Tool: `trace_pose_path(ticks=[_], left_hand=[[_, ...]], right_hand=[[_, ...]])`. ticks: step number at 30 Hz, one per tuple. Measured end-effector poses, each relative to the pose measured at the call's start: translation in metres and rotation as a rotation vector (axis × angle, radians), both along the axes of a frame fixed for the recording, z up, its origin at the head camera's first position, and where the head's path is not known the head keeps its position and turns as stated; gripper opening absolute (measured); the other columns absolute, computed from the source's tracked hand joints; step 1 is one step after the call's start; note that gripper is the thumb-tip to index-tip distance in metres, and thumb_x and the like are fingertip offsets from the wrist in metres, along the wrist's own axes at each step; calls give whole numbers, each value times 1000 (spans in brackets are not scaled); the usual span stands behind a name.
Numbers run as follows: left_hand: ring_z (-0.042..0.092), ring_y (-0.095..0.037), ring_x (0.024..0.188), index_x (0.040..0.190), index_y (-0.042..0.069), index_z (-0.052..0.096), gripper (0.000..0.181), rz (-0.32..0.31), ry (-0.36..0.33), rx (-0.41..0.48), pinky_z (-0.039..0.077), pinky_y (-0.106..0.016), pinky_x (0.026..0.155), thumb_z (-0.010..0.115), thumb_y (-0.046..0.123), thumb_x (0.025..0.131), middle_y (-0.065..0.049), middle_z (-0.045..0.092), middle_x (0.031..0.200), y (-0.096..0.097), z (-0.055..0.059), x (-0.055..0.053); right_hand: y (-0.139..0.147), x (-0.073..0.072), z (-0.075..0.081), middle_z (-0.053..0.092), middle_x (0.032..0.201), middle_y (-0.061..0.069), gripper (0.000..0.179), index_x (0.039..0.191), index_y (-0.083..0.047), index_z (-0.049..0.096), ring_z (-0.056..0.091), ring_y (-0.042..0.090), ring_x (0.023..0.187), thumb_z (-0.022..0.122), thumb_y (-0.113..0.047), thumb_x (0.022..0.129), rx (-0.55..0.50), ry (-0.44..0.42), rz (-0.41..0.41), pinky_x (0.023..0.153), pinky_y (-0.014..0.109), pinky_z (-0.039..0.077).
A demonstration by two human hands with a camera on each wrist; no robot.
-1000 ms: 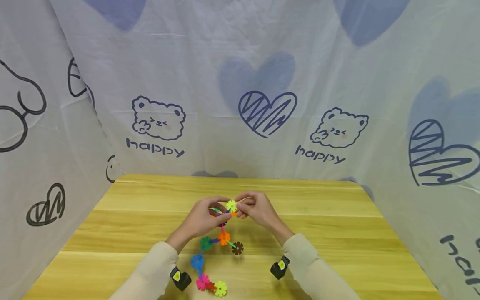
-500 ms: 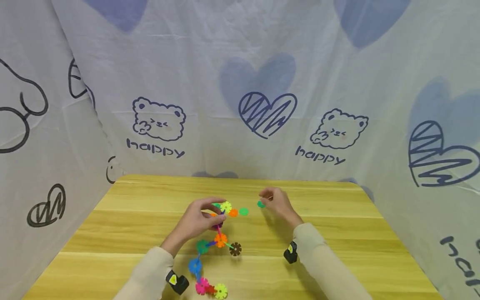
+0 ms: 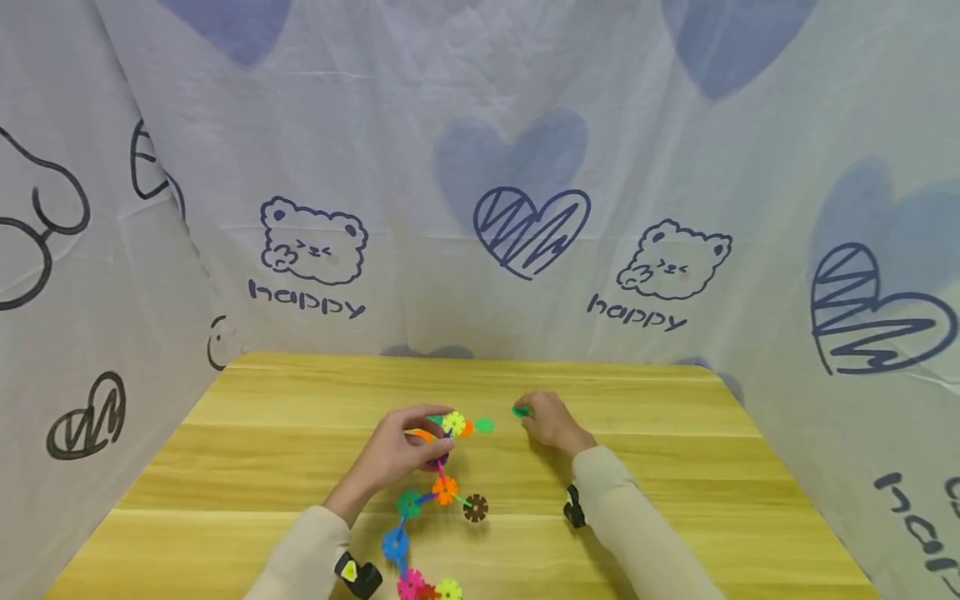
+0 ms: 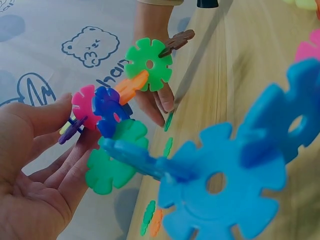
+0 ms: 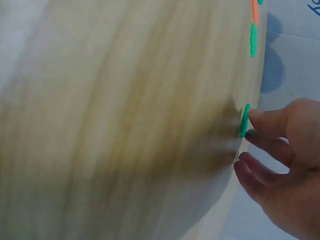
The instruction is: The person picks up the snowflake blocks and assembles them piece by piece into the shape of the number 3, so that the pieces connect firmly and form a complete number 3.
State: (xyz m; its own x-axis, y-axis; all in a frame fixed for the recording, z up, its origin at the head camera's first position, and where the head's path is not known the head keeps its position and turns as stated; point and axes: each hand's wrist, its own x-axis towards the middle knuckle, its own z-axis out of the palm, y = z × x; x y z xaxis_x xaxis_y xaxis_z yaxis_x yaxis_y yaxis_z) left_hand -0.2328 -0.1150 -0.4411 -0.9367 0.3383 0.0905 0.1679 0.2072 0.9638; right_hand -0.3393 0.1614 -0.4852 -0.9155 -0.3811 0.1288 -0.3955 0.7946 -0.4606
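In the head view my left hand (image 3: 401, 448) holds the far end of a chain of interlocked plastic snowflake discs, near a yellow snowflake disc (image 3: 453, 423). The left wrist view shows its thumb and fingers around a pink snowflake disc (image 4: 86, 106), beside blue and purple ones. From there the chain runs toward me through an orange snowflake disc (image 3: 445, 489) and a blue one (image 3: 395, 544). My right hand (image 3: 553, 422) is low over the table, its thumb and fingertip pinching the rim of a loose green snowflake disc (image 5: 244, 121).
Between the hands, a light green disc (image 3: 484, 425) and an orange disc (image 3: 467, 428) lie on the wooden table (image 3: 637, 467). A brown disc (image 3: 476, 507) sticks out sideways from the chain. Patterned white cloth (image 3: 420, 317) hangs behind the table and along both sides.
My right hand has left the yellow disc, moved right and come down to the loose green disc. My left hand keeps its hold on the chain, which has shifted slightly.
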Motion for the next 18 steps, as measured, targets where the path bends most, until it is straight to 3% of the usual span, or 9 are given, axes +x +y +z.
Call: trace_pose_path(ticks=[7,12,18], left_hand=[[75,-44,90,145,3,57,52,-21,9,4,64,-53,78,73,14,97,-26,65,117,0,0,3],[75,-44,88,146,1,55,53,-30,11,-1,64,-52,77,73,13,97,-27,65,117,0,1,5],[76,-40,86,145,2,56,52,-35,15,-2,64,-52,77,73,13,97,-26,65,118,0,0,5]], right_hand=[[0,5,-4,78,110,17,17,105,2,78,73,35,104,74,7,89,-87,26,-26,90,47,61],[-1,6,-8,78,101,16,12,99,1,78,72,30,94,74,7,89,-91,48,-17,83,44,61],[-3,8,-6,74,107,19,21,113,3,75,70,33,99,74,-6,94,-81,24,3,86,47,60]])
